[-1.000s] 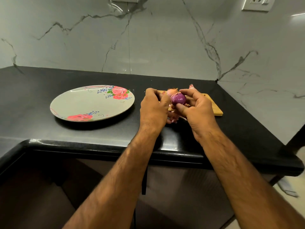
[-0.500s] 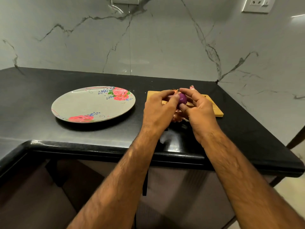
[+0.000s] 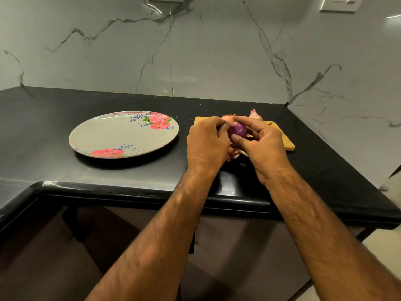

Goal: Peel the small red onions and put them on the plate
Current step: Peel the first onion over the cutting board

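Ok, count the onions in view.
3: peeled purple onion between left hand and right hand; orange-skinned onion on the board behind them; pinkish onion, perhaps only skin, further right. Others may be hidden.

This is a home kitchen. A glossy black stone table [image 3: 108, 170] with a rounded front edge runs into a corner beneath white, grey-veined marble wall panels [image 3: 217, 61] bearing a white wall socket [image 3: 340, 3], with dark cabinet fronts [image 3: 238, 257] below. On the table sit a round grey plate painted with pink roses [image 3: 112, 135] and a small light wooden cutting board [image 3: 284, 142], with a small purple-red onion [image 3: 238, 129] and papery onion skins [image 3: 255, 114] above it.
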